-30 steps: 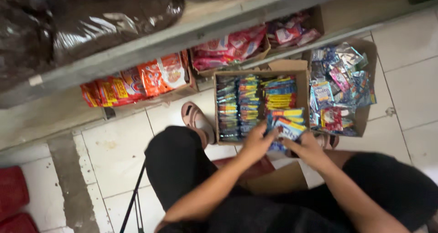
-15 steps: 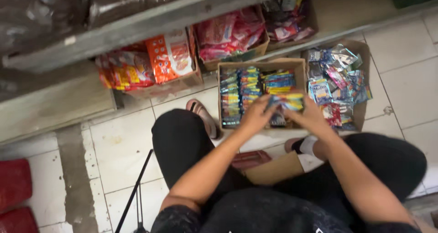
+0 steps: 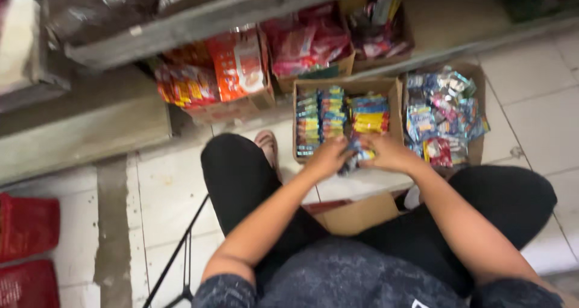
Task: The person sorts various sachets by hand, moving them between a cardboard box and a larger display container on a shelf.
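I crouch over a cardboard box [image 3: 395, 90] on the tiled floor, filled with upright rows of small colourful snack packets [image 3: 329, 112]. My left hand [image 3: 329, 157] and my right hand [image 3: 386, 153] meet at the box's near edge, both closed around a bunch of blue and yellow packets [image 3: 357, 154] between them. The image is blurred, so the exact grip is unclear.
Another open box of mixed blue and red packets [image 3: 443, 115] stands to the right. Boxes of red and orange snack bags [image 3: 232, 67] sit under a low shelf [image 3: 199, 18] behind. Red baskets [image 3: 24, 235] lie at far left. A flat cardboard piece [image 3: 359, 214] lies between my knees.
My hands have drawn slightly back towards me with the packets, from over the box's right rows to its near edge. The view has shifted.
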